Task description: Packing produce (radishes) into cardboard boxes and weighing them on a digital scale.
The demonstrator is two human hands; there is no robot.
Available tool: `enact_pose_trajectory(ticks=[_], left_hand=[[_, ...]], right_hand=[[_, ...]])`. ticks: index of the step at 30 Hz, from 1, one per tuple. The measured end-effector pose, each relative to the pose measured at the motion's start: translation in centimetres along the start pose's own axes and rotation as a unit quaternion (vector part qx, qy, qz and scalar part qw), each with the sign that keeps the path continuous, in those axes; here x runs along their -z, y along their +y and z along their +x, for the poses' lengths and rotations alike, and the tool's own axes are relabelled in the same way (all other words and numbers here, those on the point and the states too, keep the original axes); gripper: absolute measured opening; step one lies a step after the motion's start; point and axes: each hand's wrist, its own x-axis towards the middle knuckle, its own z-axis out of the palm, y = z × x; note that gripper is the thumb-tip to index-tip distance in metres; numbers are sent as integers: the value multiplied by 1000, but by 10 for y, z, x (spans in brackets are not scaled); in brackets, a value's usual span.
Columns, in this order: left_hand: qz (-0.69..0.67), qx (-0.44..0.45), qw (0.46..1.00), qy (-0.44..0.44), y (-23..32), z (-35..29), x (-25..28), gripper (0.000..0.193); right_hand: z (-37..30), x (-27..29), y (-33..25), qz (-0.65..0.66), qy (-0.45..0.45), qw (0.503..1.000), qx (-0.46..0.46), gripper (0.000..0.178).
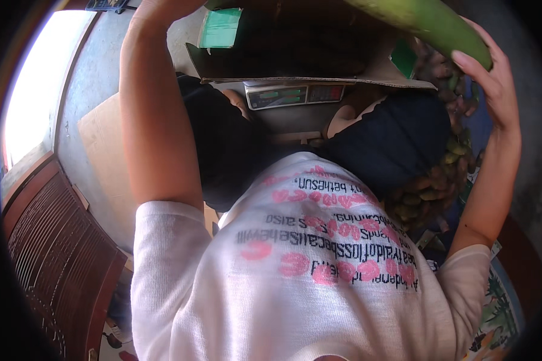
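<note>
A long, smooth green gourd-like fruit point(427, 24) lies slantwise across the upper right, its far end cut off by the picture's top edge. My right hand point(498, 81) is closed round its near, rounded end, thumb in front and fingers partly hidden behind it. At the top left my left hand point(170, 8) reaches out of the picture; its fingers do not show. Below and between my hands stands an open cardboard box point(319, 79) with green flaps and a dark inside. A digital scale point(277, 96) sits just on my side of the box, between my legs.
To the right lies a heap of small brownish-green produce point(430, 192), beside my leg. A flat cardboard sheet point(99, 144) is on the left, near a dark carved wooden chair point(54, 259). A bright doorway point(39, 78) opens at the far left.
</note>
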Motion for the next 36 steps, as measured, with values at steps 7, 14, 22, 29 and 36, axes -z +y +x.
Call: enact_pose_trajectory(ticks=[7,14,22,29,36], left_hand=[[71,76,992,-73,18,-12,3,43],[118,23,989,-80,5,-5,-10,32],[132,16,989,-70,-20,-17,-16,29],[136,44,986,-82,-30,-14,-29,29],[114,76,984,-112,-22,-9,-15,41]], right_hand=[[75,-87,-5,-363,-238,900,-33,55],[80,-116,46,-231,-236,944,25,82],[20,-51,15,-26,-112,991,75,47],[-147,33,160,101,424,896,-83,32],[-322,-118,375,11,354,893,-276,36]])
